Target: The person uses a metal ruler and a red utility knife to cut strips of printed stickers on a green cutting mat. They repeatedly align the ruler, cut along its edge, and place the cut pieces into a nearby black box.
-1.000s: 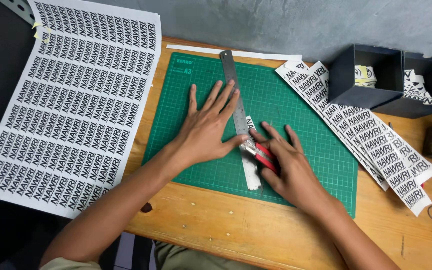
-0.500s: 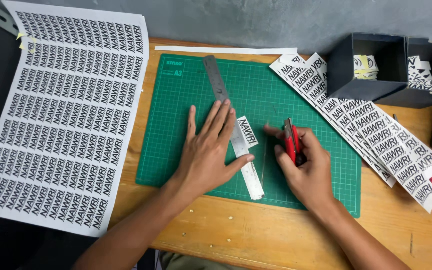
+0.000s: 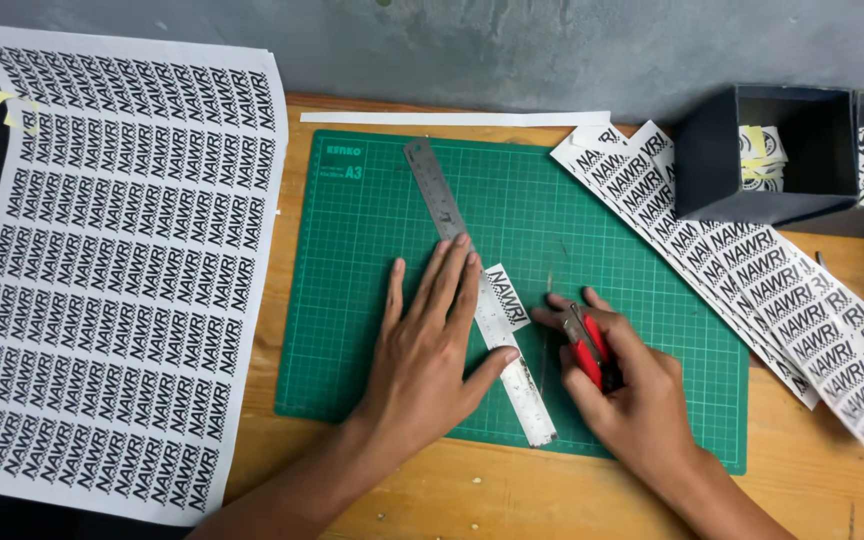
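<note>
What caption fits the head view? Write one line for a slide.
Left hand presses a steel ruler on a green cutting mat; right hand holds a red utility knife beside it.

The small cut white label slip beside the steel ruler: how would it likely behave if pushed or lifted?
The small cut white label slip looks thin and flat, so it is probably very light and floppy. Lying loose on the green cutting mat, it would likely slide at a touch. The left hand pins only the steel ruler; the right hand holds a red utility knife.
</note>
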